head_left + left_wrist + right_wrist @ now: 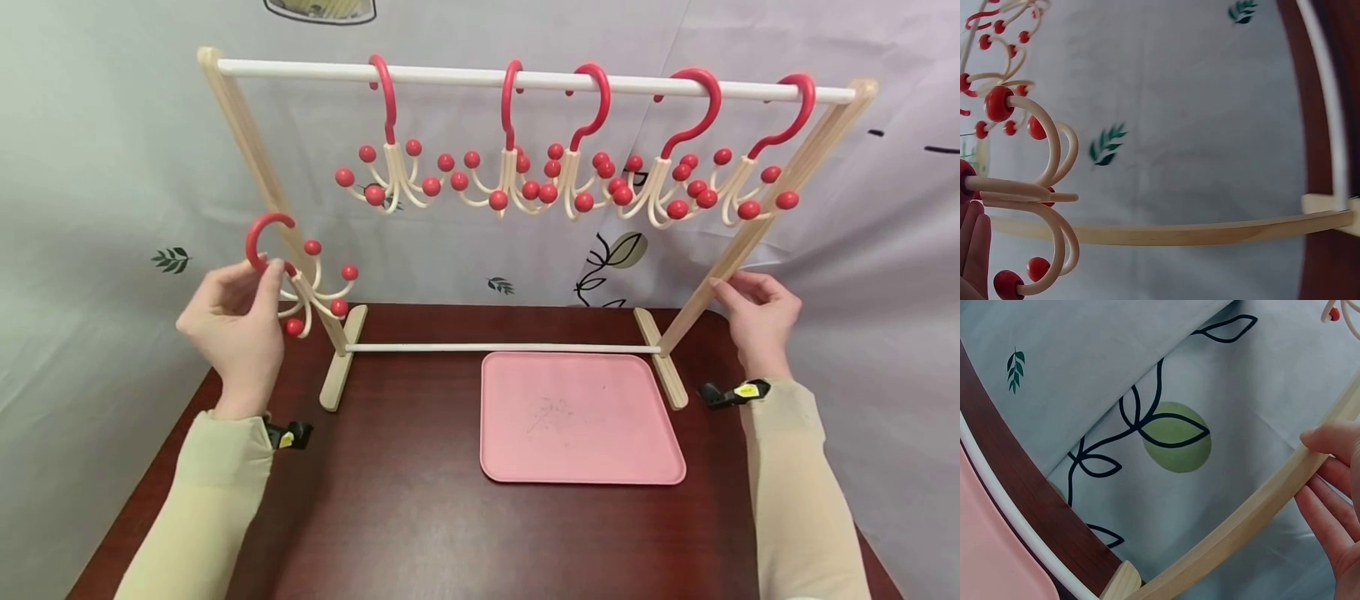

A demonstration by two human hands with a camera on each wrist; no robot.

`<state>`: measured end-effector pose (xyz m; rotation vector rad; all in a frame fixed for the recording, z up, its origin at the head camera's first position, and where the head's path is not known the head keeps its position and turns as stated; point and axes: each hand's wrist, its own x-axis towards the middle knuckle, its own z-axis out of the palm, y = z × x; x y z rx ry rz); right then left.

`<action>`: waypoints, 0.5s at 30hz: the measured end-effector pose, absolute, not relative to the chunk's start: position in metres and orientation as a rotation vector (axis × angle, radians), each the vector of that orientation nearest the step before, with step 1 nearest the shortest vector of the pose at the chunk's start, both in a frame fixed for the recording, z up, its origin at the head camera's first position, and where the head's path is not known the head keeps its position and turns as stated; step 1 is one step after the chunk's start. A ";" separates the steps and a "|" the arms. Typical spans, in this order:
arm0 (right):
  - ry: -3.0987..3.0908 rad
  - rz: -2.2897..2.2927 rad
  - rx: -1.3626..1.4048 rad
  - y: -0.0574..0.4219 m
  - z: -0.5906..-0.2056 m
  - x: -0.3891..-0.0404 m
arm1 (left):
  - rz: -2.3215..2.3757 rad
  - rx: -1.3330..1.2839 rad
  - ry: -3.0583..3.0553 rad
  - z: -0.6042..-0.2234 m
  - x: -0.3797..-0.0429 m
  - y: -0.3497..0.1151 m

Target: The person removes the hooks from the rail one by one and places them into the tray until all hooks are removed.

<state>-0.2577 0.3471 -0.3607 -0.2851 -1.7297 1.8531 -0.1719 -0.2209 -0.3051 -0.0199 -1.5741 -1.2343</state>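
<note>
My left hand (238,321) pinches a multi-arm hanger (302,287) by its red hook, just in front of the rack's left post. The hanger has cream curved arms tipped with red balls, which fill the left side of the left wrist view. Several like hangers (395,179) hang by red hooks from the white top rail (450,77) of the wooden rack. On the other side, my right hand (759,321) holds the right post (705,296), thumb in front and fingers behind, as the right wrist view (1335,487) shows.
A pink tray (577,417) lies on the dark red-brown table (390,500), its back edge by the white lower rod (427,347). Wooden feet (343,358) carry the rack at each end. A pale printed cloth (420,258) hangs behind.
</note>
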 end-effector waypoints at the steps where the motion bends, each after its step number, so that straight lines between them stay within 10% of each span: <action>1: -1.730 1.851 -0.286 0.347 -0.361 -0.258 | -1.249 -0.020 -1.581 -0.310 -0.171 -0.221; 15: -1.725 1.851 -0.266 0.349 -0.362 -0.261 | -1.328 -0.073 -1.674 -0.359 -0.163 -0.195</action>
